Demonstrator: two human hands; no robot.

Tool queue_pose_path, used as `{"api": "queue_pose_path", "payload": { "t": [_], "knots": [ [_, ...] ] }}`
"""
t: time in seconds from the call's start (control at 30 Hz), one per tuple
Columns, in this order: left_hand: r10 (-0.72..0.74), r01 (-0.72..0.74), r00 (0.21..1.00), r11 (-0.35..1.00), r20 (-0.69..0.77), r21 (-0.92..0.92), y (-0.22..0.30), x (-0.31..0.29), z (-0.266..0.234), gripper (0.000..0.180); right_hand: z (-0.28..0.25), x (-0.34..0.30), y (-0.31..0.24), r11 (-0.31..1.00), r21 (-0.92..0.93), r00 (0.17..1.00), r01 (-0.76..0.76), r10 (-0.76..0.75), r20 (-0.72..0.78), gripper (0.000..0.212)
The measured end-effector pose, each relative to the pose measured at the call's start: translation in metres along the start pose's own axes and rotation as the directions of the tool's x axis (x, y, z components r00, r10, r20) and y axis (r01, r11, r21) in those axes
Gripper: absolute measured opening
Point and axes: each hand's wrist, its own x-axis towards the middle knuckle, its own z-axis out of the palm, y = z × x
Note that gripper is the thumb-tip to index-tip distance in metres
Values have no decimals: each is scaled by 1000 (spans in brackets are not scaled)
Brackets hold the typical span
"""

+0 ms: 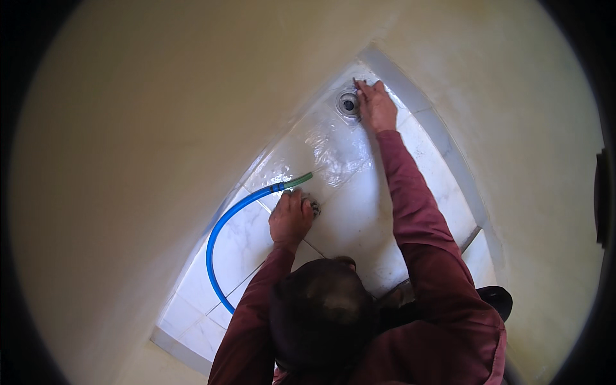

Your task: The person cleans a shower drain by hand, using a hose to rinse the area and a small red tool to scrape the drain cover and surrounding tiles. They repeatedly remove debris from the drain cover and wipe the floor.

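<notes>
Neither of my own hands is in view. Another person, in maroon sleeves, crouches below me, the dark top of the head (324, 311) toward me. That person's right hand (377, 106) reaches into the far corner, fingers bent down beside a round floor drain (348, 104) with a dark hole. Something small and dark shows at the fingertips, too small to name. The person's left hand (290, 218) is low over the tiles, curled at a round, dark-patterned metal piece (313, 206), partly hidden. Just beyond it lies the green end of a blue hose (213, 247).
Water shines on the white tiled floor (346, 212) between hose and drain. Plain beige walls (141, 160) rise on both sides and meet at the far corner, with a grey strip (443, 144) along the right one. A black rounded thing (496, 301) shows by the person's right side.
</notes>
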Motion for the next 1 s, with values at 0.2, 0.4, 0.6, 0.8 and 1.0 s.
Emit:
{"api": "queue_pose_path", "payload": {
  "t": [0.2, 0.4, 0.6, 0.8, 1.0],
  "knots": [
    [31, -31, 999, 1000, -33, 2, -8, -3, -1, 41, 29, -20, -38, 930, -177, 946, 321, -322, 26, 30],
    [15, -15, 1000, 1000, -2, -10, 0, 0, 4, 39, 43, -17, -2, 894, -267, 920, 359, -387, -59, 48],
    [-10, 9, 999, 1000, 50, 25, 1, -3, -1, 39, 36, -18, -8, 953, -118, 960, 280, -280, 23, 33],
    [-21, 20, 998, 1000, 53, 6, 0, -4, -1, 38, 21, -4, -6, 962, -103, 968, 252, -252, 11, 27],
    [-16, 16, 998, 1000, 62, -2, 0, -7, -6, 39, -3, 29, 11, 988, -11, 987, 154, -155, -35, 22]
  ]
}}
